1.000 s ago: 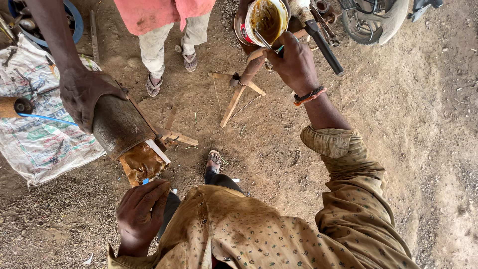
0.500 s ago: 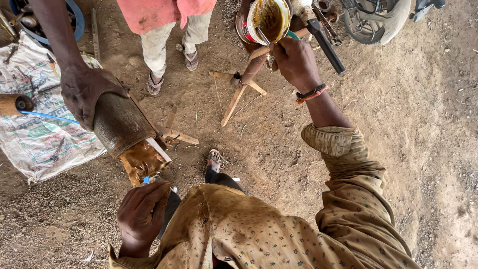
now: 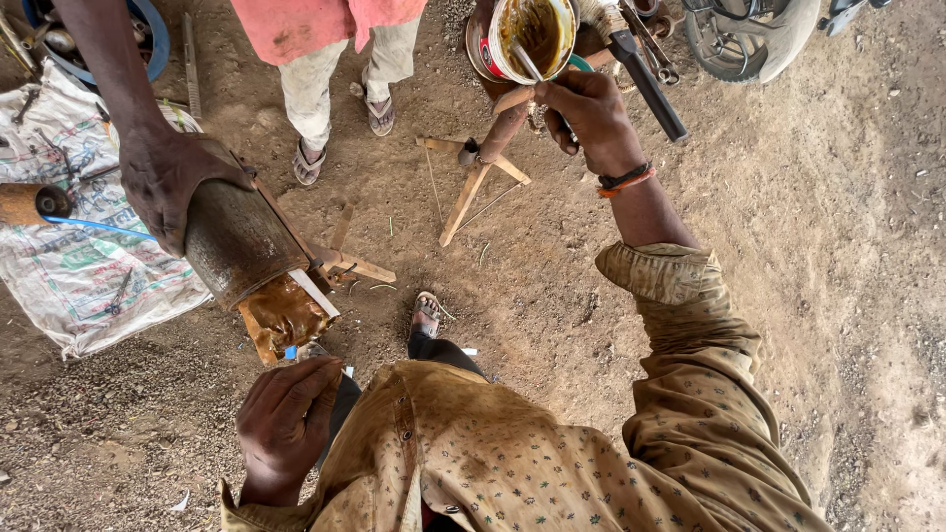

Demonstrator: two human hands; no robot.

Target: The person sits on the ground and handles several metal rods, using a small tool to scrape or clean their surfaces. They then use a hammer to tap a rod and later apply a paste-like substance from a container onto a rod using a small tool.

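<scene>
Leftmost, a co-worker's hand (image 3: 163,177) steadies a rusty metal cylinder (image 3: 236,241), its lower end smeared with brown grease. Just below it, left hand (image 3: 286,419) rests curled, fingers bent, grasping nothing visible. Upper centre-right, right hand (image 3: 589,113) pinches a thin stick (image 3: 527,61) dipped in the grease tin (image 3: 532,34).

The other person (image 3: 335,39) is cut off above the waist; the wheel (image 3: 749,39) and blue basin (image 3: 148,30) run past the top edge.
</scene>
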